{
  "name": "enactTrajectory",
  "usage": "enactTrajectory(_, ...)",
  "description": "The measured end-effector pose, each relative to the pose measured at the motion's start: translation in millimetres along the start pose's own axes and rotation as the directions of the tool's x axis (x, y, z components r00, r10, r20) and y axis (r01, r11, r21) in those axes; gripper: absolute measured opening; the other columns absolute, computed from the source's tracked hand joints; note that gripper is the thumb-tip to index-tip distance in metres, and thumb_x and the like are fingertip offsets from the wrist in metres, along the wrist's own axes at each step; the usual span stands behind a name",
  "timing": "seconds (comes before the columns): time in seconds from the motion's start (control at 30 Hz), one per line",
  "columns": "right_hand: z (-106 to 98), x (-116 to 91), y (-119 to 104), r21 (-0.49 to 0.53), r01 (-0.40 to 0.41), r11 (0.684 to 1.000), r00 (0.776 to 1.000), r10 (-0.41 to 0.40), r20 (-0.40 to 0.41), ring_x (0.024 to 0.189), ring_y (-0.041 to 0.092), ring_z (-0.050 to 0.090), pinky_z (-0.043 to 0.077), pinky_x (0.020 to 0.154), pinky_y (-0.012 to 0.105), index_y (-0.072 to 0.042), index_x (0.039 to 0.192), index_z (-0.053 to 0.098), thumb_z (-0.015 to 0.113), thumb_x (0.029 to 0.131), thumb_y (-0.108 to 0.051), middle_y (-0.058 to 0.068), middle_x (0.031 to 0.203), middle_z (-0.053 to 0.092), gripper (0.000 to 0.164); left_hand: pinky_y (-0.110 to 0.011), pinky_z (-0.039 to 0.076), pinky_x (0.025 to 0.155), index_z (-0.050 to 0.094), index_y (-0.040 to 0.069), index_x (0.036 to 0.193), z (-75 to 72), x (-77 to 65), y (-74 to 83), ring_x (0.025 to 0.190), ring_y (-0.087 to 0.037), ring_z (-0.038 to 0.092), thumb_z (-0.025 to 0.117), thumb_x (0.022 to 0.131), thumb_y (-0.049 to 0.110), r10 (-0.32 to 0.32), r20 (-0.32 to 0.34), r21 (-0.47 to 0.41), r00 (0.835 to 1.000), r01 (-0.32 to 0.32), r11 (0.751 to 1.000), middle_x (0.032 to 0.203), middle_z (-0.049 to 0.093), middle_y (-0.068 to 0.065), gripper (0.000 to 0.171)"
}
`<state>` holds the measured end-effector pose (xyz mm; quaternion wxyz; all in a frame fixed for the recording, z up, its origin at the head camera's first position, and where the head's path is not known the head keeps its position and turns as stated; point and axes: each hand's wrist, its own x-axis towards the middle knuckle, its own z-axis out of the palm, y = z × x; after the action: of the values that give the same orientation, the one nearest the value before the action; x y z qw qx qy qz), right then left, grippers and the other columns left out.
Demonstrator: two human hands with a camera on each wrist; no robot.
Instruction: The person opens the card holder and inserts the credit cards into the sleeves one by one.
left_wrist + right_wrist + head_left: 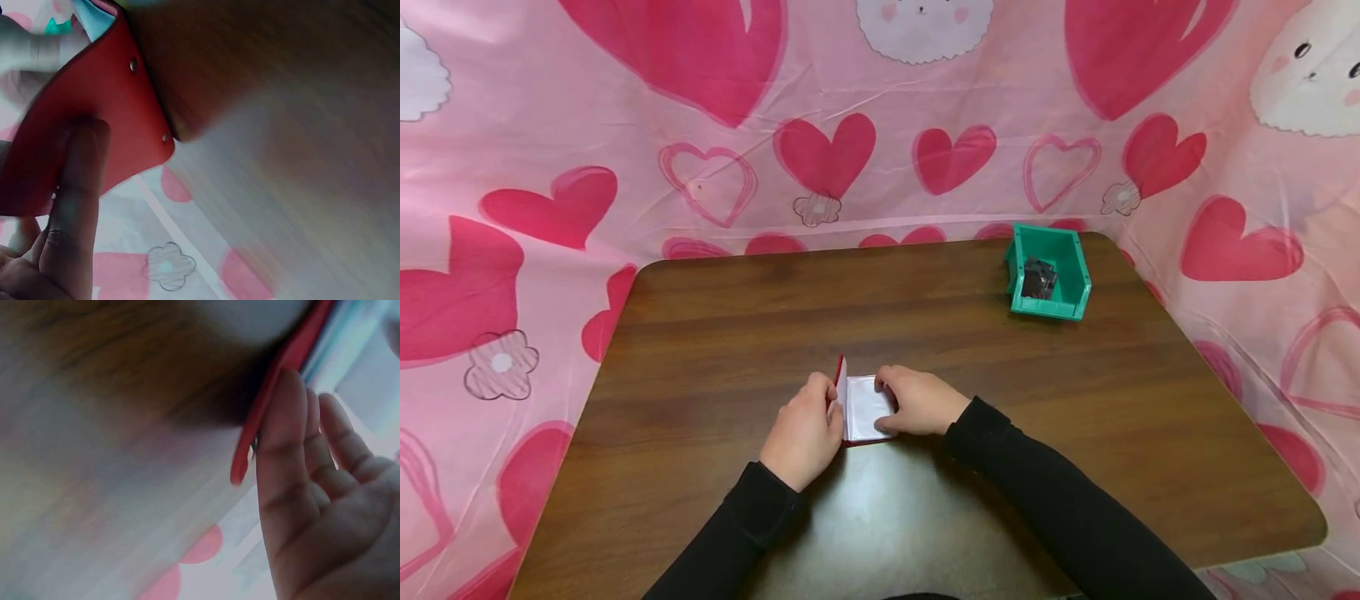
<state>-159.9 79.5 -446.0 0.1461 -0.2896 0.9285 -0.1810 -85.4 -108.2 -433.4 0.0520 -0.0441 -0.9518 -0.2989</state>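
One left hand (802, 432) is pinching the raised cover (128, 103) of a red booklet (865, 408), lying open at the frame's lower centre; the right hand (927, 403) is gripping its right edge; upper right, a green bin (1051, 307) is holding dark pieces (1039, 279).

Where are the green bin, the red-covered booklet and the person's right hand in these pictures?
Green bin (1049, 308): head view, on its front wall.
Red-covered booklet (125, 103): left wrist view, on the outer face of its cover.
Right hand (922, 402): head view, on the back of the hand.
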Motion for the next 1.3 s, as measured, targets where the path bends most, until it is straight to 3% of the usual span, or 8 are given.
enactTrajectory(0.27,0,4,-1,0.002,-0.031,1.000,0.999,0.031,0.022,0.088,0.013,0.054,0.049,0.081,0.028,-0.015,0.142,0.042,0.078,0.072,-0.049,0.000,0.114,0.056,0.086,-0.034,0.047,0.057,0.049,0.010,0.087,-1.9,1.2,-8.1,0.061,-0.021,0.050,0.063,0.084,0.006,-0.016,-0.022,0.032,1.000,0.016,0.999,0.077,0.052,-0.004,0.015)
enactTrajectory(0.43,2,4,-5,-0.010,-0.003,1.000,0.999,0.003,-0.043,0.081,0.012,0.052,0.048,0.073,0.023,-0.018,0.131,0.053,0.078,0.070,-0.051,-0.004,0.103,0.051,0.074,-0.033,0.047,0.056,0.050,0.009,0.088,-2.3,0.3,-9.9,0.060,-0.021,0.049,0.062,0.085,0.007,-0.047,0.006,0.034,0.999,0.047,0.998,0.077,0.052,-0.005,0.012)
enactTrajectory(0.6,3,4,-6,0.114,0.158,0.981,0.987,-0.153,-0.049,0.087,0.012,0.051,0.047,0.076,0.023,-0.016,0.110,0.057,0.071,0.076,-0.056,-0.004,0.100,0.054,0.054,-0.033,0.049,0.057,0.053,0.009,0.092,-7.9,-2.1,-11.9,0.058,-0.019,0.049,0.063,0.084,0.011,-0.049,0.013,0.098,0.999,0.048,0.994,0.080,0.054,-0.005,0.014)
enactTrajectory(0.77,2,-1,-9,0.036,0.297,0.954,0.954,-0.298,0.030,0.104,0.012,0.050,0.045,0.088,0.028,-0.024,0.120,0.065,0.059,0.082,-0.062,-0.005,0.116,0.056,0.054,-0.045,0.049,0.081,0.057,0.007,0.095,-14.5,-3.7,-15.0,0.089,-0.029,0.054,0.068,0.082,0.010,0.041,-0.093,0.145,0.995,-0.027,0.989,0.106,0.055,-0.012,0.017)
enactTrajectory(0.9,4,-4,-11,-0.090,0.350,0.933,0.936,-0.345,0.064,0.110,0.013,0.047,0.042,0.094,0.033,-0.036,0.129,0.058,0.058,0.087,-0.054,-0.003,0.125,0.053,0.045,-0.050,0.042,0.090,0.061,0.007,0.094,-19.0,-2.3,-10.4,0.105,-0.031,0.049,0.071,0.075,-0.001,0.261,-0.170,0.183,0.950,-0.230,0.956,0.110,0.054,-0.010,0.023)
enactTrajectory(1.07,7,-4,-9,-0.193,0.405,0.894,0.913,-0.407,0.029,0.113,0.017,0.048,0.041,0.097,0.034,-0.028,0.125,0.064,0.061,0.091,-0.039,0.001,0.124,0.052,0.035,-0.040,0.047,0.086,0.063,0.009,0.087,-12.8,-2.4,-3.1,0.086,-0.020,0.058,0.071,0.071,0.000,0.530,-0.015,0.291,0.848,-0.504,0.813,0.088,0.060,-0.001,0.020)
enactTrajectory(1.13,7,-4,-8,-0.192,0.396,0.898,0.916,-0.400,0.018,0.108,0.016,0.049,0.043,0.094,0.031,-0.025,0.122,0.065,0.064,0.090,-0.035,0.000,0.121,0.053,0.033,-0.038,0.048,0.082,0.065,0.008,0.088,-6.7,-4.5,-3.6,0.080,-0.020,0.058,0.069,0.075,0.004,0.515,0.042,0.347,0.856,-0.496,0.796,0.083,0.060,-0.001,0.013)
enactTrajectory(1.3,5,-5,-3,-0.128,0.341,0.931,0.939,-0.344,0.000,0.098,0.010,0.053,0.046,0.087,0.025,-0.019,0.117,0.067,0.068,0.087,-0.025,-0.005,0.115,0.056,0.031,-0.043,0.048,0.073,0.072,0.015,0.101,6.0,-12.6,-8.5,0.091,-0.025,0.058,0.062,0.086,0.014,0.379,0.128,0.403,0.917,-0.397,0.825,0.104,0.066,-0.004,0.018)
